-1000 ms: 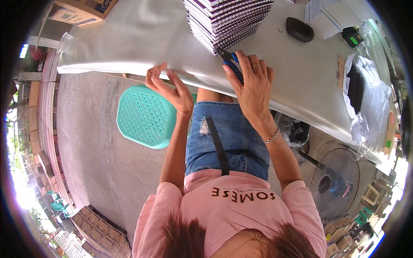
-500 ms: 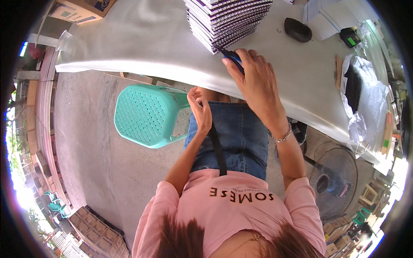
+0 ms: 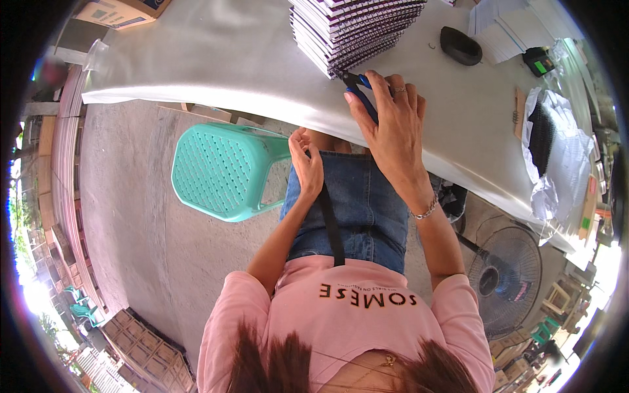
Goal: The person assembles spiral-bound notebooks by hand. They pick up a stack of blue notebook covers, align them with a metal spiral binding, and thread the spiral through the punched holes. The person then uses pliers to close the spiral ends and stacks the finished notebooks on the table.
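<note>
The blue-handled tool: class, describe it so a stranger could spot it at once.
Start at the long white table and find the stack of spiral-bound notebooks. Just below it, the right hand covers the blue-handled tool, the only blue item there.

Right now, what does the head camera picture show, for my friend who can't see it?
A person's right hand grips a blue-handled tool on a white table, beside a stack of spiral notebooks. Their left hand rests in their lap, near a green plastic chair.

Blue-handled tool — teal perforated stool
</note>
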